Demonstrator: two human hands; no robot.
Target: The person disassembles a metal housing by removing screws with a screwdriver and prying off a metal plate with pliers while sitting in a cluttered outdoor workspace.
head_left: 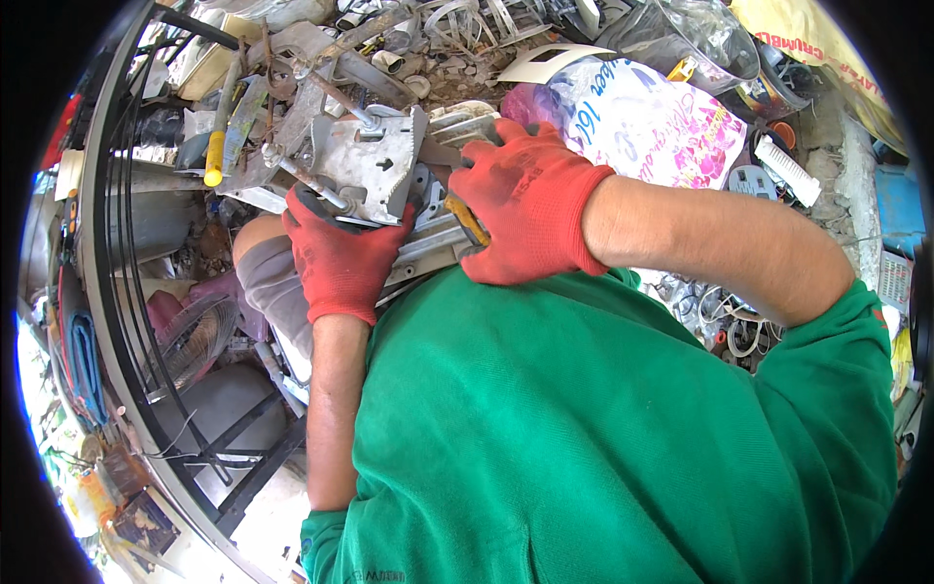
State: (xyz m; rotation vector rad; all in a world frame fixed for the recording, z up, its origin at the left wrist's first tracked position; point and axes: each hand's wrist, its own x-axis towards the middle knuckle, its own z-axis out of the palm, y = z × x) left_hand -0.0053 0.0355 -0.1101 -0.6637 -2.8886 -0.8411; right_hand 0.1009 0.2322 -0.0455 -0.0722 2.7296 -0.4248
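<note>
My left hand [345, 253], in a red glove with dark fingertips, is closed on the near edge of a pale metal bracket [375, 165]. The bracket has folded sides, and a threaded rod [306, 178] with nuts sticks out to its left. My right hand [530, 204], gloved the same way, is wrapped round a tool with a yellow-and-black handle [467, 222]. The glove hides the tool's working end, so I cannot tell its kind. Between my hands, close to my lap, runs a grey metal rail [428, 248] joined to or touching the bracket; which one I cannot tell.
A black metal frame [107, 243] stands along my left, with a wire fan guard [199, 336] behind its bars. Scrap metal and a yellow-tipped bar [214, 161] lie ahead. A white printed bag [642, 122] and a clear bucket [696, 44] are at the right.
</note>
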